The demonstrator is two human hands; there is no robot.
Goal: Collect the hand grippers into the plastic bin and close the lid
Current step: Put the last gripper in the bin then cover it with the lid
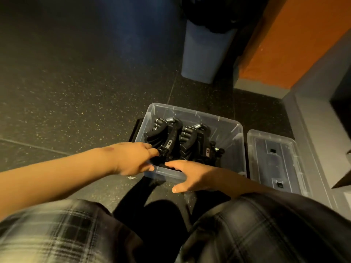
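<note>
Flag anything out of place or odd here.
Nothing spilled or broken. The hand grippers sit inside the plastic bin, and its lid lies on the floor beside it. Only a small pale scrap lies by the bin's near corner.

The hand grippers [178,141] are lying in the plastic bin [234,138] on the floor [76,92], the lid [275,160] lying just right of it.

Dim, warm yellow light. Floor [76,92] goes near black left of the bin [230,141], with a blue cast beyond it. Faint sheen on bin rim and lid [273,160]. Dark shadow nearer than the bin. Plaid cloth [266,224] there blurred. Wide-angle bending at frame edges.
</note>
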